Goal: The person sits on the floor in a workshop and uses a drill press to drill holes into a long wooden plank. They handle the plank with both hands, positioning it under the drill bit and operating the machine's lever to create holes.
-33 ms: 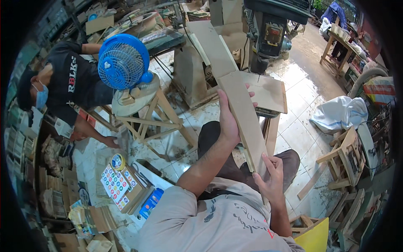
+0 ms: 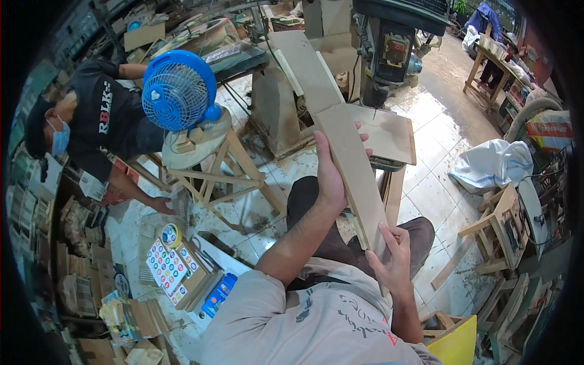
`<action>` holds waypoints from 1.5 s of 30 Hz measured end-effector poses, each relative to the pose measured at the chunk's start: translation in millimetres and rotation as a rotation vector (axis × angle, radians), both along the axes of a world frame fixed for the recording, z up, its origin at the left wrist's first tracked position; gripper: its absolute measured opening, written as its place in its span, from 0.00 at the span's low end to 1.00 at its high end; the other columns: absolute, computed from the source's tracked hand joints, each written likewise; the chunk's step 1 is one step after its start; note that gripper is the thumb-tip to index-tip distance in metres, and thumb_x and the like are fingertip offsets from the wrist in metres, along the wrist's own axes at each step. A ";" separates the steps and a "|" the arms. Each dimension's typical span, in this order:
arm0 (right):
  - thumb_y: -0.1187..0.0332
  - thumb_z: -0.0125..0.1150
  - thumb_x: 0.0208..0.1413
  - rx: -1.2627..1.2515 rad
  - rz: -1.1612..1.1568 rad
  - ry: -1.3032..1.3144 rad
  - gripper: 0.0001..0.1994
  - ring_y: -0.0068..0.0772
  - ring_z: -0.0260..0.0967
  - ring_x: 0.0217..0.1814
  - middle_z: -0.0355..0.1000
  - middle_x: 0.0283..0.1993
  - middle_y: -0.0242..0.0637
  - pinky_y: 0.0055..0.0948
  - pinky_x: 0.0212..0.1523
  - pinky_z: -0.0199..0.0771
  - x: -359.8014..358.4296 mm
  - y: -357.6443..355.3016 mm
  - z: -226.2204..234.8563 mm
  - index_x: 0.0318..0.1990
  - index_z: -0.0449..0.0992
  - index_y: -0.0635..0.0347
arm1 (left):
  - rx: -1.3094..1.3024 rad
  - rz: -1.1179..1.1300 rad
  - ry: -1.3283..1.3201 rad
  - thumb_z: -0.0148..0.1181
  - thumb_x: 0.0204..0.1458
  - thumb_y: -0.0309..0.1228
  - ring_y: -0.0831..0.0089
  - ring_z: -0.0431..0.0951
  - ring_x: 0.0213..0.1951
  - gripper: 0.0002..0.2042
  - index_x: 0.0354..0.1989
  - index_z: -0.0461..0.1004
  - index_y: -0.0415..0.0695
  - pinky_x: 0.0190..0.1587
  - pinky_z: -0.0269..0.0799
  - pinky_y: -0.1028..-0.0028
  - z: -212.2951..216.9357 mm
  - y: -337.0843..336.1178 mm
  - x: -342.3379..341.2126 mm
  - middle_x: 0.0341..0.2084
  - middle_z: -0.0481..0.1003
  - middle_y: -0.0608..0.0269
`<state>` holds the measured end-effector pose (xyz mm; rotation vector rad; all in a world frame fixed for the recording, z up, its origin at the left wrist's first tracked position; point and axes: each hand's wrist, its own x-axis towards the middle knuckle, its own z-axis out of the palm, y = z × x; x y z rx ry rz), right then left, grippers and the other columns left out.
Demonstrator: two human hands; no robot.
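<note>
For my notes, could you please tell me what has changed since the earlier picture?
Nothing has noticeably moved, been grasped or let go. The left hand and right hand keep hold of the long, flat, tan wooden board; the round blue fan is unchanged.

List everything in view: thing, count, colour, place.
Board: 1, tan, centre
Drill press: 1, dark, top centre-right
Stool: 1, pale wood, left of centre
Fan: 1, blue, on stool
Tape roll: 1, yellow, lower left
Stickers: many, multicoloured, lower left
Packet: 1, blue, lower left
Large sack: 1, white, right
Table: 1, brown, top right
Panel: 1, yellow, bottom right
Wood pieces: uncountable, brown, left
Co-worker: 1, in black, left
Left fingers: one set, bare, around board's middle
Right fingers: one set, bare, on its near end
</note>
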<state>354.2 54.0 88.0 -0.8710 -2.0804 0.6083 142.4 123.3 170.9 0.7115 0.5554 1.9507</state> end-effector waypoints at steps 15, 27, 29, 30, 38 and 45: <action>0.70 0.77 0.41 0.017 0.090 -0.028 0.39 0.42 0.62 0.51 0.66 0.52 0.48 0.35 0.50 0.68 -3.3 1.7 7.4 0.65 0.69 0.58 | 0.123 0.015 -0.040 0.27 0.62 0.67 0.72 0.77 0.42 0.41 0.64 0.62 0.42 0.45 0.76 0.72 -1.6 -12.9 2.9 0.47 0.73 0.58; 0.79 0.60 0.37 0.098 0.091 0.464 0.37 0.38 0.61 0.52 0.61 0.49 0.43 0.34 0.54 0.65 -5.2 21.9 49.3 0.64 0.67 0.66 | 0.095 -0.212 0.159 0.30 0.62 0.67 0.69 0.77 0.49 0.41 0.69 0.58 0.42 0.55 0.75 0.66 -46.6 -12.6 5.2 0.54 0.72 0.57; 0.79 0.56 0.37 0.065 0.015 0.490 0.39 0.35 0.63 0.50 0.59 0.51 0.44 0.32 0.54 0.68 -6.1 36.9 88.2 0.66 0.62 0.71 | 0.151 -0.305 0.190 0.33 0.63 0.65 0.71 0.77 0.48 0.41 0.67 0.59 0.37 0.52 0.75 0.70 -55.0 -18.5 7.9 0.52 0.73 0.55; 0.79 0.56 0.39 0.120 0.000 0.508 0.40 0.34 0.65 0.51 0.59 0.51 0.42 0.32 0.52 0.71 -7.4 44.8 111.8 0.69 0.59 0.69 | 0.195 -0.460 0.127 0.35 0.62 0.66 0.69 0.77 0.48 0.42 0.67 0.58 0.36 0.52 0.75 0.68 -58.4 -20.7 10.4 0.54 0.73 0.54; 0.55 0.65 0.58 0.391 -0.051 0.654 0.36 0.31 0.71 0.56 0.71 0.58 0.51 0.29 0.57 0.70 -57.0 113.1 290.0 0.70 0.61 0.62 | 0.142 -0.581 0.287 0.36 0.61 0.67 0.68 0.75 0.51 0.45 0.67 0.59 0.33 0.55 0.72 0.66 -61.2 -46.4 38.2 0.59 0.68 0.50; 0.57 0.65 0.57 0.678 -0.008 0.788 0.38 0.47 0.64 0.68 0.64 0.66 0.61 0.36 0.68 0.61 -69.9 150.7 345.0 0.66 0.60 0.78 | 0.038 -0.625 0.427 0.37 0.48 0.80 0.70 0.74 0.50 0.56 0.68 0.55 0.35 0.51 0.73 0.69 -48.5 -58.8 46.9 0.51 0.71 0.55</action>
